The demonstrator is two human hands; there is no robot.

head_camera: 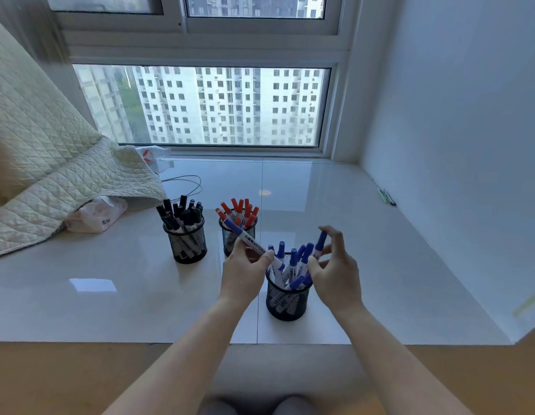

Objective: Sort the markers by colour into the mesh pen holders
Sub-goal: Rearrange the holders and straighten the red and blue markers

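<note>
Three mesh holders stand on the glossy worktop (350, 235). The black-marker holder (187, 244) sits at 10 o'clock from the hands, the red-marker holder (230, 235) at 12 o'clock, and the blue-marker holder (285, 298) nearest, between the two hands.

Left hand (245, 274): fingers curled around the barrel of one blue marker (248, 239), which lies tilted, cap pointing toward 10 o'clock, its lower end over the blue-marker holder's rim.

Right hand (335, 265): fingers loosely curled at 3 o'clock of the blue-marker holder, fingertips pinching a second blue marker (318, 245) that stands nearly upright at the holder's rim.

Handling, as a judgement: the markers appear light, rigid and smooth-barrelled. Grip at mid-barrel, below the cap; a pinch on the cap alone risks pulling it off. The holder is light and already crowded, so a marker pushed in at an angle may jam against the others or tip the holder. Lower each marker vertically into a free gap.

No loose markers of the sorted colours are visible on the worktop, so sorting appears nearly complete. A quilted cover (36, 151) lies at 9 o'clock.
</note>
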